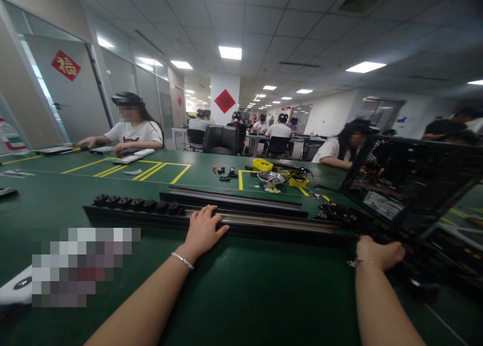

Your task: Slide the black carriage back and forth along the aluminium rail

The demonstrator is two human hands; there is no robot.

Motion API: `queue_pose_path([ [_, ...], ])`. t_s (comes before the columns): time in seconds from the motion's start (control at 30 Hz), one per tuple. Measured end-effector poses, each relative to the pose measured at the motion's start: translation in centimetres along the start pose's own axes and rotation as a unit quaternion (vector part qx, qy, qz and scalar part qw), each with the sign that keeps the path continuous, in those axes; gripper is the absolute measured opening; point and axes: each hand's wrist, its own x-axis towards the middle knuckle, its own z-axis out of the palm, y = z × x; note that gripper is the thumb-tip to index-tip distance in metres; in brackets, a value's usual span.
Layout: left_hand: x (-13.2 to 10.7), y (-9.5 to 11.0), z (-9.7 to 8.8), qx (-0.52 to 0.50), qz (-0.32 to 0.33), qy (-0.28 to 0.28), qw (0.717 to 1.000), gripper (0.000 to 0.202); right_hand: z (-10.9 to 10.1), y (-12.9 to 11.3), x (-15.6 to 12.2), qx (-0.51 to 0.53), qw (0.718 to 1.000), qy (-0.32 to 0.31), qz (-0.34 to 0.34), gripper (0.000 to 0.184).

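My left hand [204,230] lies flat with fingers spread on the near edge of a long black rail assembly [249,220] that stretches across the green table [241,285]. A row of black round parts [136,203] sits at the rail's left end. My right hand [379,254] rests at the base of a black open-framed case [407,190] tilted up at the right. Its thumb points right; the fingers are hidden against the case. Each wrist wears a thin bracelet.
A metal bowl [270,177], yellow bins [262,164] and small tools [223,172] lie in the yellow-marked area beyond the rail. Co-workers sit at the far left [132,132] and at the right [339,147]. A white device [17,288] lies near left.
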Motion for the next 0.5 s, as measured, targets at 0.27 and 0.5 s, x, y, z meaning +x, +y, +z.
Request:
queue_pose_path([
  [0.27, 0.1, 0.0, -0.2, -0.018, -0.007, 0.001, 1.0, 0.034, -0.4, -1.9, -2.1, 0.017, 0.999, -0.038, -0.019, 0.074],
  [0.5, 0.9, -1.2, -1.7, 0.017, -0.098, 0.102, 0.99, 0.029, -0.5, -1.9, -2.6, 0.024, 0.998, -0.054, -0.037, 0.069],
])
